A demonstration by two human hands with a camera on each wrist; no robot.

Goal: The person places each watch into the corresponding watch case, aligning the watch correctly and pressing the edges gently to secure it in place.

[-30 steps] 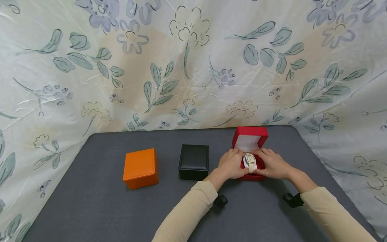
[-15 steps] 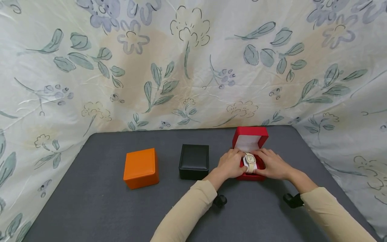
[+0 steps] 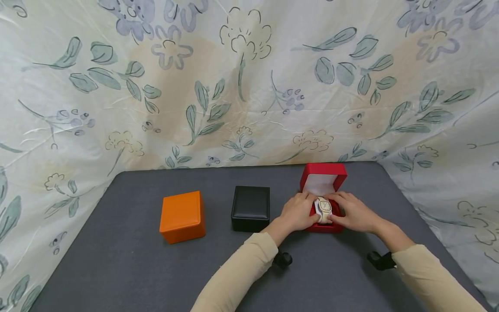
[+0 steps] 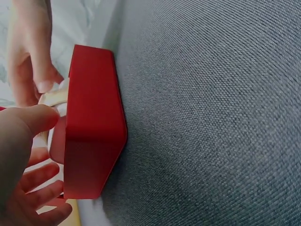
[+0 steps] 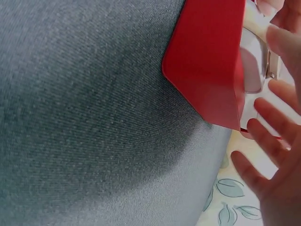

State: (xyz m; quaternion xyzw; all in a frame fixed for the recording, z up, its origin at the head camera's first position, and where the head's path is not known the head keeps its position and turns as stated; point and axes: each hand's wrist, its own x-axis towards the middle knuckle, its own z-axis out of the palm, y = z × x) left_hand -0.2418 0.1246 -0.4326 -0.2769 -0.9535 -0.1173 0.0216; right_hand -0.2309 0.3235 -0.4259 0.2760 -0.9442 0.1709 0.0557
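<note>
A watch (image 3: 325, 206) with a cream strap and pale dial sits round a white cushion in an open red watch box (image 5: 207, 61), at the right of the table in the head view. My left hand (image 3: 298, 211) holds the watch from its left side, with the thumb (image 4: 44, 117) at the lower strap. From the right, my right hand (image 3: 355, 212) holds it with thumb and index finger, while its other fingers (image 5: 268, 139) spread beside the box. The box's white-lined lid (image 3: 323, 175) stands up behind. The fingertips' exact contact behind the watch is hidden.
A black box (image 3: 251, 208), closed, stands left of my left hand. Further left is a closed orange box (image 3: 182, 216). Grey cloth (image 3: 136, 268) covers the table, and a floral curtain (image 3: 249, 86) hangs along its back and sides.
The lower strap, which hung longer at the front, now looks shorter and wrapped round the cushion. My right hand and forearm have shifted slightly to the right; my left hand barely moved.
</note>
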